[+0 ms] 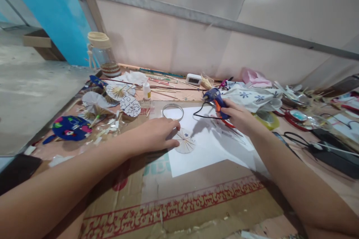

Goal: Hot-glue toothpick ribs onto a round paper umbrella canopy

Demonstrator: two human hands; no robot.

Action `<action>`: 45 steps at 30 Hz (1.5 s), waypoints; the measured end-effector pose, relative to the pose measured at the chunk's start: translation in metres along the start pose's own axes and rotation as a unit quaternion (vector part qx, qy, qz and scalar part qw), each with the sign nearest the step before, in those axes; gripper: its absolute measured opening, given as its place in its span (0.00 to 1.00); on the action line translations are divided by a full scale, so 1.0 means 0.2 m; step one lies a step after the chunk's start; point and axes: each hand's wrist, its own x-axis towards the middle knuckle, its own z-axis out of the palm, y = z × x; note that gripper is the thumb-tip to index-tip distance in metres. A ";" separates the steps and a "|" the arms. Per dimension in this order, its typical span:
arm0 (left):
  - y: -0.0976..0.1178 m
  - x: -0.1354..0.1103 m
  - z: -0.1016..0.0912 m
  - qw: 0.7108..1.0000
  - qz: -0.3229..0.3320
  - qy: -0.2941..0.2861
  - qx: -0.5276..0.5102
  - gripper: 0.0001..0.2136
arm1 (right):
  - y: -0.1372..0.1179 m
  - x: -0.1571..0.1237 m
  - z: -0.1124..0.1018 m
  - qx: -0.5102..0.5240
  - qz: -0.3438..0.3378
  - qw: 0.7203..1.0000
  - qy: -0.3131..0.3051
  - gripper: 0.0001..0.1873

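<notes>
In the head view, my right hand [234, 114] is wrapped around a blue hot glue gun [213, 99] with an orange trigger, held above the white paper with its nozzle toward the left. A black cord loops beside it. My left hand [157, 134] reaches in from the left, thumb and fingers apart at the left edge of a small round paper fan [186, 145]. Thin sticks spread from the fan's middle, and a dark blue flower shows on it. The fan lies on the white paper [207, 157]. Just behind my left fingers rests a metal ring [173, 112].
Cardboard [196, 209] covers the front of the table. Several small fans [130, 105] and a blue patterned one [72, 127] lie left. Behind are a small glue bottle [146, 90], a digital clock [193, 79] and a jar [105, 56]. Tape [266, 119] and a power strip [336, 153] lie right.
</notes>
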 end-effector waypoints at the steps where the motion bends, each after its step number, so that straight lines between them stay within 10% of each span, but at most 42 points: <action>1: 0.01 -0.01 0.00 1.000 -0.005 -0.002 0.012 0.17 | -0.01 -0.03 0.00 0.030 0.003 1.000 -0.008 0.22; 9: -0.05 -0.03 -0.02 0.996 -0.034 0.015 0.080 0.16 | -0.07 -0.10 0.08 0.283 0.047 0.957 -0.047 0.24; 14: -0.10 0.02 -0.02 0.995 0.087 0.047 -0.005 0.18 | -0.04 -0.06 0.12 0.379 0.021 0.921 -0.086 0.27; 45: -0.09 0.02 0.02 0.995 0.086 -0.027 -0.041 0.20 | -0.02 -0.15 0.07 0.059 0.093 0.960 -0.257 0.33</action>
